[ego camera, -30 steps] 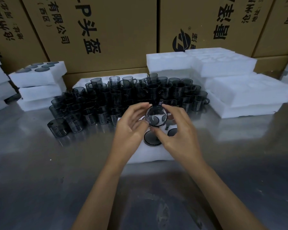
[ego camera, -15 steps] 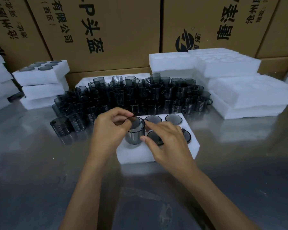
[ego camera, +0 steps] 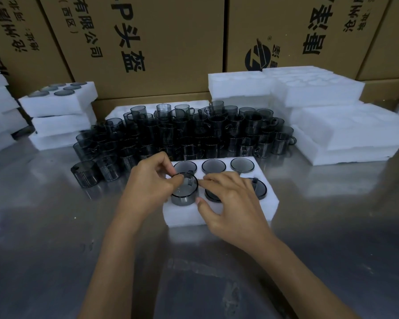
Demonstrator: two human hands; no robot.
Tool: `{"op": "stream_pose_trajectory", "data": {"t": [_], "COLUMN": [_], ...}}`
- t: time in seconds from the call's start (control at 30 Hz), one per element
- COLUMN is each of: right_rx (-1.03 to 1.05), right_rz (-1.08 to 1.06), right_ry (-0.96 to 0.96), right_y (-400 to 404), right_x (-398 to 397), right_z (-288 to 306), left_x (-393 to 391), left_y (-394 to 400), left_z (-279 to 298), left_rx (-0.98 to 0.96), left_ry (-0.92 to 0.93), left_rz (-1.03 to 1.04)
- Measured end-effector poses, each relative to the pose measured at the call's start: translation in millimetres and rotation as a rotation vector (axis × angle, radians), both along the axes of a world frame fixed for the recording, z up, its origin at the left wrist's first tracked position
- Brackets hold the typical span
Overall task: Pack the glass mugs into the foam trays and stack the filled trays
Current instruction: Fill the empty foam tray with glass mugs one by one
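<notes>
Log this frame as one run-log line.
step: seating mug in near-left pocket of foam tray | left hand: pinching rim | right hand: fingertips beside mug | mug: partly in

Probably warehouse: stacked printed cartons (ego camera: 148, 42).

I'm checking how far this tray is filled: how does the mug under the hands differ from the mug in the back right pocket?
The held mug stands proud of the foam tray, its wall showing; the back right mug sits sunk, only its rim visible. The left hand pinches the held mug's rim and the right hand touches it; nothing touches the back right mug. Both are dark tinted glass, mouth up.
</notes>
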State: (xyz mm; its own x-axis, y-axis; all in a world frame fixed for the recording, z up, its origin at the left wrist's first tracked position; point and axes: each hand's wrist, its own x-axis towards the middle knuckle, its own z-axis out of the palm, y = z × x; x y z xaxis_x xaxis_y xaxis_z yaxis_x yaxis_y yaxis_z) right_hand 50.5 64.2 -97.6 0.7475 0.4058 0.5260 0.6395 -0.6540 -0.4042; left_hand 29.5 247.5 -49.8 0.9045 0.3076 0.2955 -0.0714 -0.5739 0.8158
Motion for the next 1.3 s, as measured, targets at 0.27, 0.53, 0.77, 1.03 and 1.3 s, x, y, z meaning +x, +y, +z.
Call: {"op": "stream_pose_trajectory", "data": {"t": [0.27,0.53,0.77,1.03,1.3], "right_rx": [-0.025,-0.102,-0.210,-0.142,-0.001], "right_rz": [0.013,-0.054,-0.080,-0.101,-0.047], "right_ry": [0.018,-0.013,-0.020,-0.126,-0.244], "right_y": [0.0,0.8,1.3,2.2,6.4], "right_x": [-4.9,-4.8,-4.5,-4.8,1.3], "right_z": [4.6,3.5,4.3,-3.7,-10.1], "left_x": [-1.3,8.3,16.2,17.3,20.4], "left_y": [5.4,3.2,9.2,11.8,9.3], "left_z": [0.0,-18.3,-29.9,-41.9,-47.3], "left_rx": [-0.037,-0.065,-0.044,-0.325,-0.646], "left_ry": [0.010,-0.002,-0.001,0.087,0.157], "left_rz": [-0.026,0.004,-0.019,-0.134,-0.156]}}
